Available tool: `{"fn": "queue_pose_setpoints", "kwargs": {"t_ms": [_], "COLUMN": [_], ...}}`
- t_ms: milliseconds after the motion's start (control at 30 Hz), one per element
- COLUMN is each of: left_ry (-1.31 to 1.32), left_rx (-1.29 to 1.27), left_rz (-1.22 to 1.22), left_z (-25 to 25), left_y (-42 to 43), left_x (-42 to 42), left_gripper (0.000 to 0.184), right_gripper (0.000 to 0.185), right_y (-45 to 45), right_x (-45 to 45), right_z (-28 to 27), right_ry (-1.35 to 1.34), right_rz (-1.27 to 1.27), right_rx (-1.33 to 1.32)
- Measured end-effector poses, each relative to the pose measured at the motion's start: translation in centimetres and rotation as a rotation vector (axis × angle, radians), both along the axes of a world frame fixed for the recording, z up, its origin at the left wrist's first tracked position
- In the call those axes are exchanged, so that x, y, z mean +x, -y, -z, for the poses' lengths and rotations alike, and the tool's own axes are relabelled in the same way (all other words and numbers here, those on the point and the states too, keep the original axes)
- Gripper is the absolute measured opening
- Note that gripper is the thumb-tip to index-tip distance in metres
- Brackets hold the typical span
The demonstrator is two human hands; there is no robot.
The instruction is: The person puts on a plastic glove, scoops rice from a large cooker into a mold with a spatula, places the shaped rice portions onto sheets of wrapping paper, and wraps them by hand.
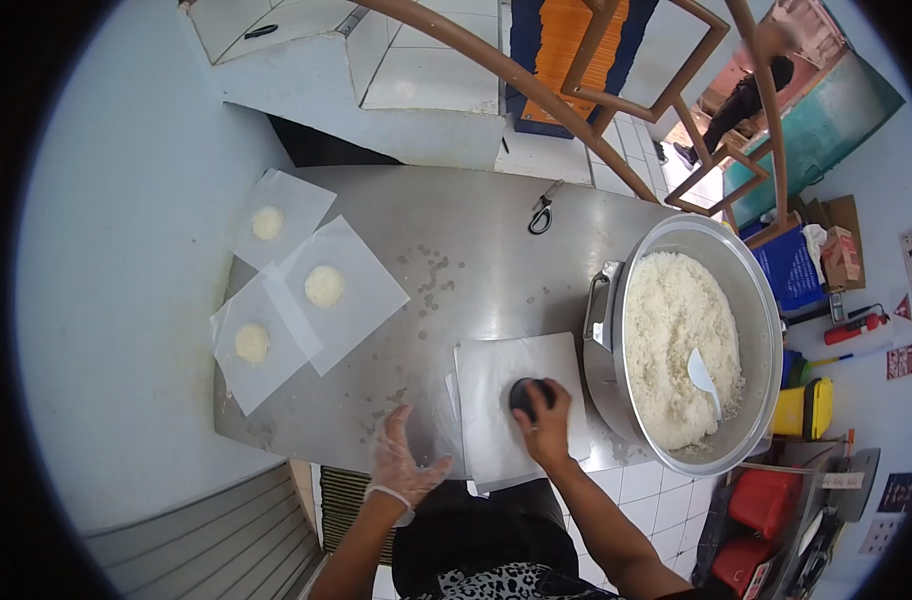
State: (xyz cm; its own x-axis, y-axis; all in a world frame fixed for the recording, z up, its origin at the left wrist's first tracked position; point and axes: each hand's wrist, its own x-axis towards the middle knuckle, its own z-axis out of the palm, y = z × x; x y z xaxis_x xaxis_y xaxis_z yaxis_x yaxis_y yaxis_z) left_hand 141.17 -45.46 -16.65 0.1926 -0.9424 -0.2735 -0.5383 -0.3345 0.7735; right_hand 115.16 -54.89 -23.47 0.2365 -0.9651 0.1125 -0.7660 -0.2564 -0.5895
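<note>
My bare right hand (546, 424) grips a round black object (529, 398) that rests on a stack of white paper sheets (491, 365). Left of the stack, my left hand (404, 462) wears a clear plastic glove, its fingers spread and holding nothing. A large metal pot (604, 375) of white rice (676, 330) stands to the right, with a white scoop (703, 375) lying in the rice. On the left of the metal table (376, 200) are three paper sheets, each bearing a round of rice (324, 286).
Black-handled scissors (542, 215) lie near the table's far edge. A brown metal railing (536, 90) rises beyond it. A white wall (126, 300) borders the left side. Another person (741, 105) is at the doorway, top right. Red containers (761, 503) are at the lower right.
</note>
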Motion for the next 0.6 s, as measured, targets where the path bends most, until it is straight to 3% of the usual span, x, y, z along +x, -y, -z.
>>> {"fn": "queue_pose_setpoints", "kwargs": {"t_ms": [33,167,267,300,367,467,500,600], "left_ry": [0.002,-0.111,-0.224,-0.258,-0.344,-0.412,-0.248,-0.122], "left_rx": [0.001,-0.03,-0.125,-0.165,-0.313,-0.379,-0.38,-0.271], "left_rz": [-0.001,-0.045,0.038,0.084,0.165,0.175,0.185,0.057], "left_z": [0.1,0.1,-0.7,-1.1,-2.7,-2.4,-1.7,1.4], "left_y": [-0.2,-0.3,1.1,1.8,3.1,3.4,3.1,1.1], "left_x": [1.4,3.9,3.7,2.8,-0.1,-2.0,-1.5,1.9], "left_gripper": [0.103,0.099,0.102,0.103,0.106,0.108,0.109,0.101], "right_gripper": [0.062,0.067,0.078,0.071,0.062,0.062,0.061,0.058], "right_y": [0.0,-0.6,-1.5,-2.3,-3.7,-6.1,-6.2,-4.9], "right_x": [0.6,0.6,2.2,3.4,5.1,8.1,8.6,4.8], "right_z": [1.0,-0.2,-8.0,-10.4,-10.8,-7.9,-7.7,-4.1], "right_ry": [-0.134,-0.116,0.282,0.545,0.733,1.058,1.133,0.529], "right_rz": [-0.112,-0.085,0.11,0.248,0.217,0.168,0.15,0.049], "right_rx": [0.084,-0.019,-0.172,0.01,0.328,0.869,0.888,0.817]}}
